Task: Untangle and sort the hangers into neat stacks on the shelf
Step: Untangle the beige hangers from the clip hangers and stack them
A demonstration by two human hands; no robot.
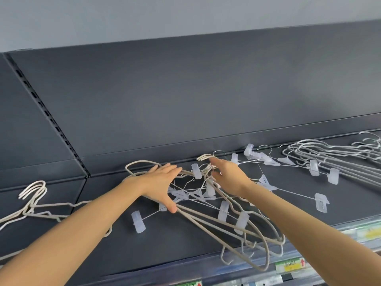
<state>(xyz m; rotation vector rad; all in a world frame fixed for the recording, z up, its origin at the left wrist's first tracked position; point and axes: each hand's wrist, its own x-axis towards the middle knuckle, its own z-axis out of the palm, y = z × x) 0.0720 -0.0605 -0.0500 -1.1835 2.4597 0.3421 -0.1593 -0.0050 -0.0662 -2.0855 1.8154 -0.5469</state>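
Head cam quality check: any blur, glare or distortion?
Head view: wide-angle bowing curves the shelf edge; price labels at lower right are smeared; the tangled hangers and both hands stay fairly sharp; light is soft and even, no glare, faint shadows.

Grey hanger stack (338,159) cut off at right edge, beige hangers (31,205) cut at left edge, shelf-edge price labels (290,264) blurred, text illegible

Two hands are seen, left (159,183) and right (228,176). Three hanger groups are counted on one shelf (309,211): beige stack (33,201), middle tangle (206,195), grey stack (340,159). Hangers per group cannot be counted. Two price tags (292,264) are counted in full.
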